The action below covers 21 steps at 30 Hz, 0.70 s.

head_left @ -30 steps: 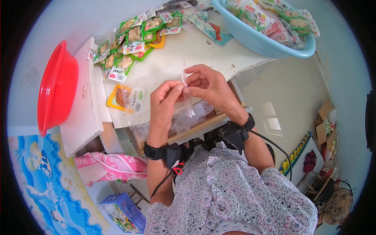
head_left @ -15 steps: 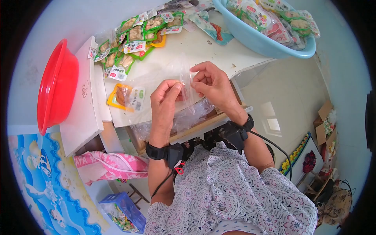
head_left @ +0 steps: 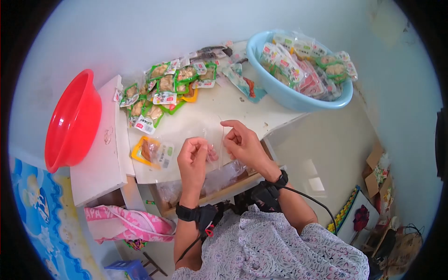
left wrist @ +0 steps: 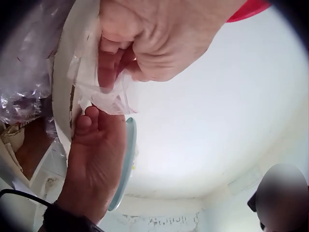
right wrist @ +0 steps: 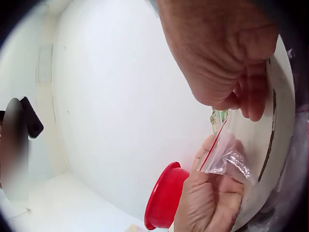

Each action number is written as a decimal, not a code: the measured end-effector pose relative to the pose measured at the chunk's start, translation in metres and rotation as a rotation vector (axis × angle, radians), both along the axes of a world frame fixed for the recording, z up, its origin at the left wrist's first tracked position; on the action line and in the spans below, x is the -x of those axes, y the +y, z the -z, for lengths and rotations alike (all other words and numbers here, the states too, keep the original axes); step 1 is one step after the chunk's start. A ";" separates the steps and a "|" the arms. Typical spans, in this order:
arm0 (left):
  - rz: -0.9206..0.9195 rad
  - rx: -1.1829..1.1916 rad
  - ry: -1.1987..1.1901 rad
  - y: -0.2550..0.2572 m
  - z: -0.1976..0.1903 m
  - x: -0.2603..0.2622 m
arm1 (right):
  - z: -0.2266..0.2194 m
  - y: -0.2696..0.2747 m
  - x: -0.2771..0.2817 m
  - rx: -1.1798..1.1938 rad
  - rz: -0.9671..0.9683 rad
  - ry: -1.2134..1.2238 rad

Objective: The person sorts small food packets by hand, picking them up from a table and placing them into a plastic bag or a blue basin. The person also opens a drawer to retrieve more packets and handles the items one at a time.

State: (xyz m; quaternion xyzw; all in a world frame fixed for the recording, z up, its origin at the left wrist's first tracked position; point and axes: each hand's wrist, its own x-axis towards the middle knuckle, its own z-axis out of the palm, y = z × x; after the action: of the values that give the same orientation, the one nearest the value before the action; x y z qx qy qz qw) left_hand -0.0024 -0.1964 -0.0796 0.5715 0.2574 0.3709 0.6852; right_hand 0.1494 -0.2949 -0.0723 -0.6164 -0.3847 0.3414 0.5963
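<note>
A small clear zip bag (right wrist: 224, 154) with a red line along its closure is between the two hands, over the table (head_left: 205, 112). My left hand (head_left: 192, 156) pinches the bag between thumb and curled fingers. From the other side, my right hand (head_left: 243, 145) has its fingertips at the bag's upper edge, index finger reaching out and the other fingers curled. The right wrist view has the right thumb right at the end of the red line. A yellow-edged food packet (head_left: 148, 151) with brown contents lies left of the left hand.
Green-edged food packets (head_left: 165, 84) are heaped at the table's back left. A light blue basin (head_left: 298, 100) full of packets stands back right, a red basin (head_left: 74, 123) at the left. Below the hands, an open drawer (head_left: 214, 196) holds clear plastic.
The head view has tilted up, so everything sits lower in it. The right hand's thumb has moved off the bag's middle toward its upper edge. The left hand keeps its pinch.
</note>
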 end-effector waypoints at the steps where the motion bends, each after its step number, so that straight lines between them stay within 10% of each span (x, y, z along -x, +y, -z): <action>1: 0.017 0.014 -0.027 0.002 0.000 0.002 | -0.002 0.001 -0.001 0.005 -0.010 0.027; 10: -0.018 -0.337 0.219 0.028 0.018 0.036 | -0.022 0.034 -0.054 -0.017 0.081 -0.429; 21: 0.103 -0.174 -0.004 0.030 0.018 0.048 | -0.070 0.146 -0.072 -0.140 -0.205 -0.906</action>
State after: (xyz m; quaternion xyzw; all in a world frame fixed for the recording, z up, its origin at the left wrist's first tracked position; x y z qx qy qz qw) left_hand -0.0500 -0.1664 -0.0979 0.6407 0.1929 0.3573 0.6517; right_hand 0.2218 -0.1490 -0.0018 -0.6204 -0.6872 0.0683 0.3718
